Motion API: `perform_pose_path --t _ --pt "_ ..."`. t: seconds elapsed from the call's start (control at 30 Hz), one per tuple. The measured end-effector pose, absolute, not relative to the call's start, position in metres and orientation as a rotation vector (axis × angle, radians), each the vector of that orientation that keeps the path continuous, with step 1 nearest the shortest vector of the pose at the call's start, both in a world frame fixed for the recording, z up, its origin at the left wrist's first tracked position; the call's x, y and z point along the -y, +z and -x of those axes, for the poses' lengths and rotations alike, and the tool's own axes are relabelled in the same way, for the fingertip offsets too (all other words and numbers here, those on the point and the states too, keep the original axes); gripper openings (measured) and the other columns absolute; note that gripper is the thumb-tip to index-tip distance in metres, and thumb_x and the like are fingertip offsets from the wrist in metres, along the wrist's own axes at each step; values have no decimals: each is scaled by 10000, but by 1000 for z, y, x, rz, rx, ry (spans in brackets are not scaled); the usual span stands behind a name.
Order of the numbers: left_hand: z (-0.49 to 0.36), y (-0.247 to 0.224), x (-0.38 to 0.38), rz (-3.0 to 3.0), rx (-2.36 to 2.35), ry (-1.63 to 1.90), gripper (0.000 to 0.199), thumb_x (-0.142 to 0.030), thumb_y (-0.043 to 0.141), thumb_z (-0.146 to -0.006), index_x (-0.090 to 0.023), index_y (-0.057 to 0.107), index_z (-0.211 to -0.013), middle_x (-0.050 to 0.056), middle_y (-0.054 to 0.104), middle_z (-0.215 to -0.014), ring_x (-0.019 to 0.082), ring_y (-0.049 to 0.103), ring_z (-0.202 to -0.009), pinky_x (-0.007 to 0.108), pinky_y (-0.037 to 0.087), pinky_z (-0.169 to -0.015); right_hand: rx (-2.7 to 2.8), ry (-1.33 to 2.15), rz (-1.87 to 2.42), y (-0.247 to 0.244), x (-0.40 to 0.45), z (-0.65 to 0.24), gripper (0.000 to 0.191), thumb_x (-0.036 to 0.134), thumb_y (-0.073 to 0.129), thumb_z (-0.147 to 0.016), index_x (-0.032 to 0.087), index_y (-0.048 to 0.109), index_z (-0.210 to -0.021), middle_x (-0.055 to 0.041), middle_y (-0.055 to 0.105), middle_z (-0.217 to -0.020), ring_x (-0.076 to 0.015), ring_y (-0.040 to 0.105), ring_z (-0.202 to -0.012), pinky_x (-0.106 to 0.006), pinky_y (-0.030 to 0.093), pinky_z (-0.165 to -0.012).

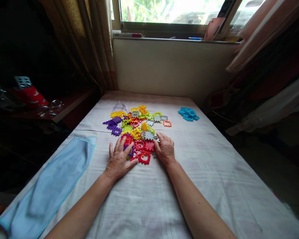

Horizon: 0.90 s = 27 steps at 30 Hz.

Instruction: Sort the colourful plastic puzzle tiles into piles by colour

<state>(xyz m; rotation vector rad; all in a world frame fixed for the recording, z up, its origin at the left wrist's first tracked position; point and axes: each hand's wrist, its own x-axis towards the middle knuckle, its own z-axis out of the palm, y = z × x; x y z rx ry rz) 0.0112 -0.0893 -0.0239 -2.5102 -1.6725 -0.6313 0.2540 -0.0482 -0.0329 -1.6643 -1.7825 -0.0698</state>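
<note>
A mixed pile of toothed plastic pieces lies on the cloth-covered table, with red pieces (144, 157) at its near edge, purple pieces (112, 123) at its left and yellow pieces (118, 114) toward the back. My left hand (119, 160) rests at the pile's near left, its fingers spread over red and purple pieces. At the near right side, my right hand (165, 148) has its fingers bent against the edge of the pile, beside grey and red pieces; what its fingertips hold, if anything, is hidden. A separate heap of blue pieces (188, 114) sits farther back on the right.
A folded light blue cloth (62, 179) lies along the table's left side. Beyond the table (201, 186) stand a wall and a window sill (159, 39). On a dark side table at left is a red container (34, 96). Curtains hang at left.
</note>
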Motion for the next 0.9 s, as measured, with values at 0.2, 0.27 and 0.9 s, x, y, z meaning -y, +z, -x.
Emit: perform_pose_path --t 0.2,0.27,0.9 --pt "-25 -15 72 2471 1735 -652 536 -467 631 -839 -265 606 -1334 158 443 -1525 398 300 -1456 686 82 -1166 1947 30 1408 -24 70 -261 221 380 628 -876 257 737 -1024 -60 730 -1077 -229 621 -1034 -399 423 -970" --pt "-27 -14 66 2451 1758 -664 529 -455 616 -843 -248 608 -1330 159 442 -1525 401 295 -1457 683 81 -1169 2022 38 1395 -21 73 -259 256 424 699 -820 270 742 -1020 -58 721 -1101 -241 612 -1044 -418 426 -970" --pt "-20 -10 66 2726 1428 -706 292 -373 568 -882 -310 732 -1115 52 615 -1375 325 388 -1422 621 152 -1202 1256 32 1671 -18 51 -308 404 460 456 -905 187 728 -1027 -78 740 -850 -202 659 -733 -311 515 -717"
